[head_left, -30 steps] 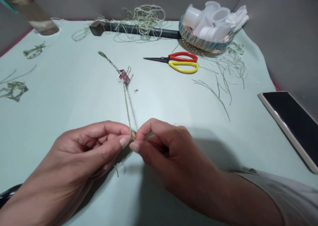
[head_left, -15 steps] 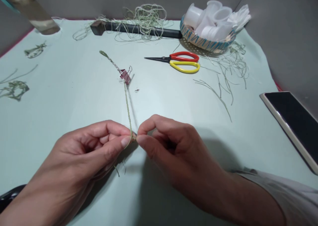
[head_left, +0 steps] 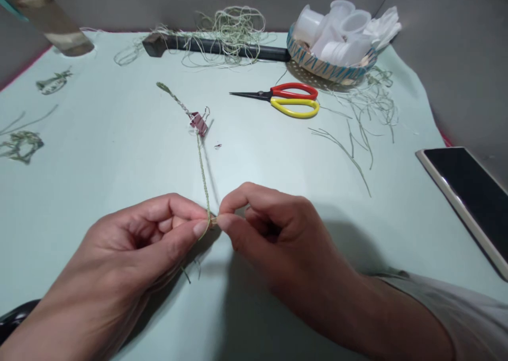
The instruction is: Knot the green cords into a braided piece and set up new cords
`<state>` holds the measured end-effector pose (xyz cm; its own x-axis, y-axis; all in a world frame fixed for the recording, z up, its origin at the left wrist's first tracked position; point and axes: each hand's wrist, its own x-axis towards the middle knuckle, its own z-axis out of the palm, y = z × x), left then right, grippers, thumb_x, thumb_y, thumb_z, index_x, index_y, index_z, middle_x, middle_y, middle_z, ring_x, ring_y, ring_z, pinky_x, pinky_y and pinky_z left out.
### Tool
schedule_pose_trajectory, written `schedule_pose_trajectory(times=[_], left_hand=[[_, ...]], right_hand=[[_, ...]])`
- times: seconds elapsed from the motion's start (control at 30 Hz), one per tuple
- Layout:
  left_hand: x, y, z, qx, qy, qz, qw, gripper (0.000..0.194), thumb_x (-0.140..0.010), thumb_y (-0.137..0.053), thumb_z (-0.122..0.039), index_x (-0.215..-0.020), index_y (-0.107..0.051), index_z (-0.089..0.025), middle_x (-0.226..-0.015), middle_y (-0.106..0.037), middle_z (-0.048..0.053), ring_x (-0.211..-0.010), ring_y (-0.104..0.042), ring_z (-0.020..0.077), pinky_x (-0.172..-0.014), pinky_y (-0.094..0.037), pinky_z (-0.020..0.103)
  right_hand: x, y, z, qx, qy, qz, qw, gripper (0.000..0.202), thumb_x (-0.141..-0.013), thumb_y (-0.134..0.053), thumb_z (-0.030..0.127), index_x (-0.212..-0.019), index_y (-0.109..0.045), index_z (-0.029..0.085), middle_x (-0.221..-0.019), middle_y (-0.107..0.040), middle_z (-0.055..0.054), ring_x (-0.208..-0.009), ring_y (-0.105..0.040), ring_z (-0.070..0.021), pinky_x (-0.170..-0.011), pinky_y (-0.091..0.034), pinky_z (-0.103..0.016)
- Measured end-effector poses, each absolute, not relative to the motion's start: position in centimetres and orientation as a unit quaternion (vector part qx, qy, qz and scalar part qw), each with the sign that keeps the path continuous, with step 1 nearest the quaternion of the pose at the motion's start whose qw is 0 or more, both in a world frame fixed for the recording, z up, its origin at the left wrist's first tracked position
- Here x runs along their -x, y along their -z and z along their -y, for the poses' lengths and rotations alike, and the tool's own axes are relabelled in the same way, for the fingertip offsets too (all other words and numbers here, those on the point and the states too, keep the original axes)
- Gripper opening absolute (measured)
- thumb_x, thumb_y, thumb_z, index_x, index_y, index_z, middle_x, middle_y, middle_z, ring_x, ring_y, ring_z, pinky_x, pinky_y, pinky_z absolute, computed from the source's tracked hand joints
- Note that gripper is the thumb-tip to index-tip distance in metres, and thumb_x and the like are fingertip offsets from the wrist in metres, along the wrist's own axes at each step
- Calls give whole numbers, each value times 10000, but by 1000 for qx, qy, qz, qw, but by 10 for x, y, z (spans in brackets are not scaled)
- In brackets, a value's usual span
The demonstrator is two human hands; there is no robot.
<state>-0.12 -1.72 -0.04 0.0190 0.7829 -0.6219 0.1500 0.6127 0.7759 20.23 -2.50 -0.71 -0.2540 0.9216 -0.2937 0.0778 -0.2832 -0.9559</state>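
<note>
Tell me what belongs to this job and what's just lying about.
Apparently in use:
left hand, right hand
thin braided green cord
maroon metal binder clip on it

Apparently lying about:
black scissors with red and yellow handles
tangled pale-green threads
round blue-and-tan basket of white plastic spools
rectangular black-screened phone

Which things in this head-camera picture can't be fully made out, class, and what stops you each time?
All in the head view:
- Green cord, near end: partly covered by the left hand and right hand.
- Black object: cut off by the left edge, partly behind the left forearm.
- Phone: cut off by the right edge.
- Dark speck: too small to identify.
- Basket, inside bottom: mostly hidden by white plastic pieces.
</note>
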Motion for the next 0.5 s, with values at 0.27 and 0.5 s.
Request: schedule_pose_trajectory(times=[0.27,0.5], left_hand=[[3,5,19,-357,-239,-672,603,429,-621,-988,-607,-768,-781,-262,-553,-436,-47,-518,-322,81,-425,-269,161],[11,9,32,-541,-269,-656,451,217,-820,-850,-560,-870,-831,-350,-582,-594,-42,-461,-438,110,-366,-318,190]], right_hand=[[-204,-7,11,475,-738,359,318,147,-882,-765,193,-772,-668,181,-515,-367,113,-492,-294,-43,-414,-240,-145],[-208,-8,11,448,-781,347,262,190,-908,-801,261,-784,-696,163,-599,-468,75,-554,-370,-44,-454,-276,-145]])
